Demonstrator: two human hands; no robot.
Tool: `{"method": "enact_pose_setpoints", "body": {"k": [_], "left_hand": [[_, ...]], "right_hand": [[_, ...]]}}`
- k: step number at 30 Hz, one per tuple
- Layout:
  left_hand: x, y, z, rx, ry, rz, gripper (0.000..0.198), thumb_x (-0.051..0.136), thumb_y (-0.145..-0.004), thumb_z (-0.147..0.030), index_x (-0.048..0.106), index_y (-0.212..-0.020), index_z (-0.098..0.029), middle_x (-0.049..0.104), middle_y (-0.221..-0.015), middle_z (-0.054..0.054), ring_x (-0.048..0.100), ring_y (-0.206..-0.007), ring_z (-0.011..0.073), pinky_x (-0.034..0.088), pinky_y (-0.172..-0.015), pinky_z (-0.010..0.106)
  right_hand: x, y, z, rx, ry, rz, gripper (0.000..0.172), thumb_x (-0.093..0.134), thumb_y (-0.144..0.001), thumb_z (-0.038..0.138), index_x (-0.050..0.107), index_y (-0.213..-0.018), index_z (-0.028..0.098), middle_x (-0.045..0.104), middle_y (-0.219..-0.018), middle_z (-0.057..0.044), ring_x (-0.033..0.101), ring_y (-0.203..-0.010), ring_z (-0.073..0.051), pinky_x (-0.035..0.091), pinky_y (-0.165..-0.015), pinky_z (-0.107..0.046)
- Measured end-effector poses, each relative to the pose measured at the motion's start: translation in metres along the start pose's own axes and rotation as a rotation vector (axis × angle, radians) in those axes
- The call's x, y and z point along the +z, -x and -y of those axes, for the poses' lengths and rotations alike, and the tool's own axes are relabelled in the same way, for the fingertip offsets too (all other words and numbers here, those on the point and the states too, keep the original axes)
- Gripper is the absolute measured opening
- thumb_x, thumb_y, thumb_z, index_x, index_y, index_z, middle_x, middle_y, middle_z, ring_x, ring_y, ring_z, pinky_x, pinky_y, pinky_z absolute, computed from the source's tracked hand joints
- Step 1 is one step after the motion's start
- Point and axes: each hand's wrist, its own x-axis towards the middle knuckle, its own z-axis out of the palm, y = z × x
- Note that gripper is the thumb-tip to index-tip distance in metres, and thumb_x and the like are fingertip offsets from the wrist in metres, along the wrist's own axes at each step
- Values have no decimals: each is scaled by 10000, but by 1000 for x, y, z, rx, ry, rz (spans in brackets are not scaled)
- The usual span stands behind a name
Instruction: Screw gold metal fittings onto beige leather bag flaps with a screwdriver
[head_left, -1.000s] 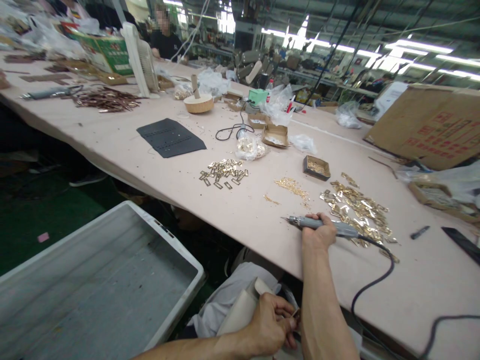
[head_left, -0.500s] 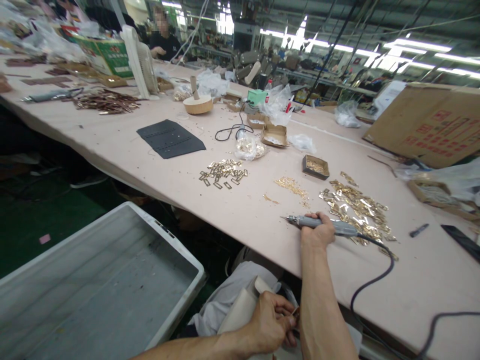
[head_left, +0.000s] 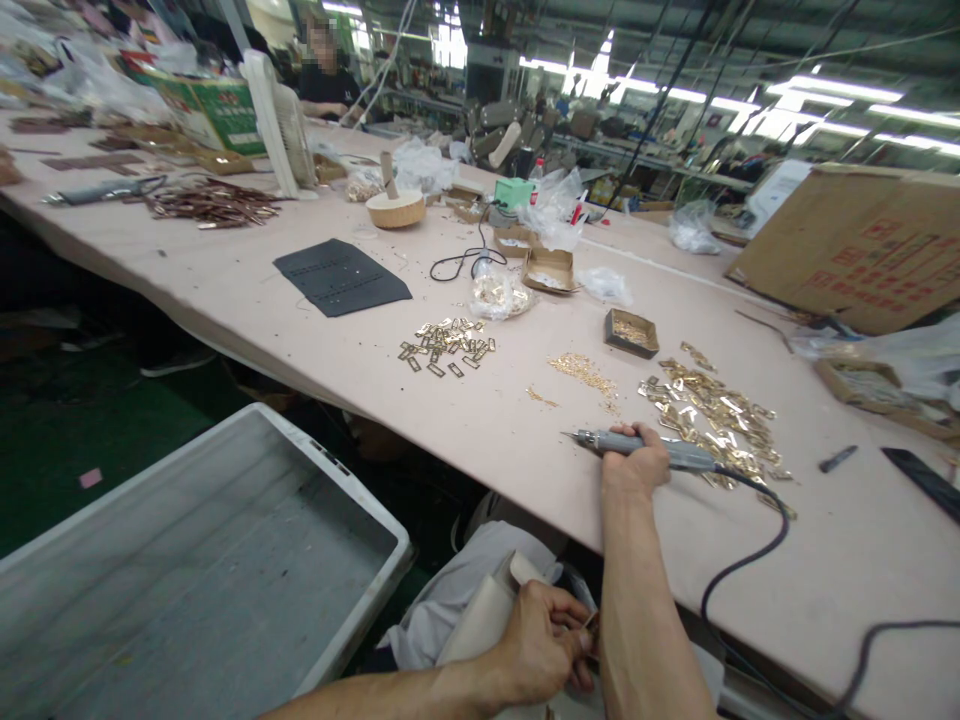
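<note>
My right hand [head_left: 637, 452] is wrapped round a grey corded electric screwdriver [head_left: 682, 455], its thin bit pointing left just over the table near the front edge. Below the edge, over my lap, my left hand [head_left: 544, 640] is closed in a pinch. It grips a small thing that my fingers and right forearm mostly hide, against a pale beige smooth piece [head_left: 476, 620]. Tiny gold screws [head_left: 581, 372] lie scattered beyond the screwdriver tip. Shiny gold metal plates [head_left: 720, 420] are heaped behind my right hand, and gold rectangular frames [head_left: 448, 345] lie to the left.
A large grey plastic tray [head_left: 330, 460] stands at the left below the table [head_left: 360, 385]. On the table are a black sheet [head_left: 341, 278], a small box of screws [head_left: 631, 333], a fan [head_left: 277, 125] and a big carton [head_left: 855, 245]. A co-worker [head_left: 326, 80] sits at the far side.
Both my hands and the screwdriver stay in almost the same place. Across the table, the co-worker's hand has moved lower.
</note>
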Motion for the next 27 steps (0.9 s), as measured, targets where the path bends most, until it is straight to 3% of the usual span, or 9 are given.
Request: {"method": "enact_pose_setpoints", "body": {"k": [7, 14, 20, 27], "left_hand": [[0, -1, 2, -6, 16, -27, 465, 781, -627, -415, 629, -953, -120, 630, -594, 19, 602, -450, 166, 485, -428, 252], [0, 1, -3, -2, 1, -13, 378, 757, -641, -373, 665, -897, -110, 638, -596, 38, 618, -472, 160, 484, -442, 234], [0, -1, 0, -10, 19, -39, 475, 759, -609, -379, 611, -978, -119, 634, -601, 19, 615, -459, 174, 483, -423, 250], [0, -4, 2, -2, 25, -22, 397, 717, -617, -338, 632, -934, -115, 642, -605, 35, 615, -464, 164, 481, -426, 235]], "right_hand": [[0, -3, -2, 0, -7, -3, 241, 611, -670, -8, 463, -719, 176, 519, -683, 35, 510, -556, -80, 529, -471, -193], [0, 2, 0, -4, -9, 8, 222, 603, -680, -14, 472, -689, 165, 527, -682, 26, 499, -567, -80, 539, -487, -196], [-1, 1, 0, 10, -12, 18, 209, 584, -704, -22, 482, -692, 160, 521, -685, 23, 495, -593, -83, 520, -501, -205], [2, 4, 1, 1, -23, -24, 228, 592, -679, -35, 483, -700, 163, 522, -657, 24, 496, -590, -95, 520, -493, -220]]}}
